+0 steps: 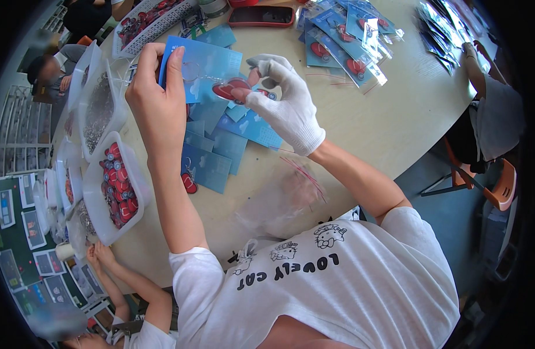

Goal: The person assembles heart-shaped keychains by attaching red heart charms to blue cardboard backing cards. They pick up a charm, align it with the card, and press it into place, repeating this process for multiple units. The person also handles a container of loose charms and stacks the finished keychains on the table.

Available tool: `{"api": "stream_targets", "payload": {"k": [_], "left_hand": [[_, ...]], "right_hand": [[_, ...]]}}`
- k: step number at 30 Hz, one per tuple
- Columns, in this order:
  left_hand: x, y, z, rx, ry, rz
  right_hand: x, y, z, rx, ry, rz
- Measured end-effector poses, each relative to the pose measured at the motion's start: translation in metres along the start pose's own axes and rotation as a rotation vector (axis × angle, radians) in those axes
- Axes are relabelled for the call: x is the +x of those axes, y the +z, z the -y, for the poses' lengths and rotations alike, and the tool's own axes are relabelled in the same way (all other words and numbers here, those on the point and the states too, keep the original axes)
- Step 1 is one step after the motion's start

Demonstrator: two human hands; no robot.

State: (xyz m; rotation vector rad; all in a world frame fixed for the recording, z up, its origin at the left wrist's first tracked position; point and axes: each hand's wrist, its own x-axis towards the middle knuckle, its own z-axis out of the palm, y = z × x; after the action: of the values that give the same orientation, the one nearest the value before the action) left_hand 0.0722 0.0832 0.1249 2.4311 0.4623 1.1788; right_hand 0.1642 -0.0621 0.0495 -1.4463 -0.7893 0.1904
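My bare left hand (157,96) pinches a blue backing card (215,58) between thumb and fingers, holding it up above the table. A metal ring and chain lie across the card's face and lead to a red keychain (225,89). My right hand (287,104), in a white glove with bare fingertips, grips that keychain's red charm beside the card. Beneath both hands, more blue cards (229,148) lie loosely overlapped on the table. Another red keychain (189,182) rests by the lowest card, next to my left forearm.
A white bin of red charms (117,189) stands left of my forearm, near a bin of metal rings (99,119). Bagged keychains (343,43) pile up at the far right of a phone (261,16). Clear plastic bags (279,195) lie near me. Another person's hands (102,254) are at lower left.
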Motion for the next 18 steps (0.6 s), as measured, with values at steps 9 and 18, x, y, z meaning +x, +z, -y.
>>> {"api": "stream_targets", "payload": {"k": [9,18], "left_hand": [[0.000,0.001,0.004,-0.513,-0.192,-0.009],[-0.039,0.008,0.011,-0.713,-0.243,-0.035]], "right_hand": [[0.017,-0.019,-0.008,-0.639,-0.991,0.078],[-0.005,-0.006,-0.036,0.606,0.399,0.141]]}}
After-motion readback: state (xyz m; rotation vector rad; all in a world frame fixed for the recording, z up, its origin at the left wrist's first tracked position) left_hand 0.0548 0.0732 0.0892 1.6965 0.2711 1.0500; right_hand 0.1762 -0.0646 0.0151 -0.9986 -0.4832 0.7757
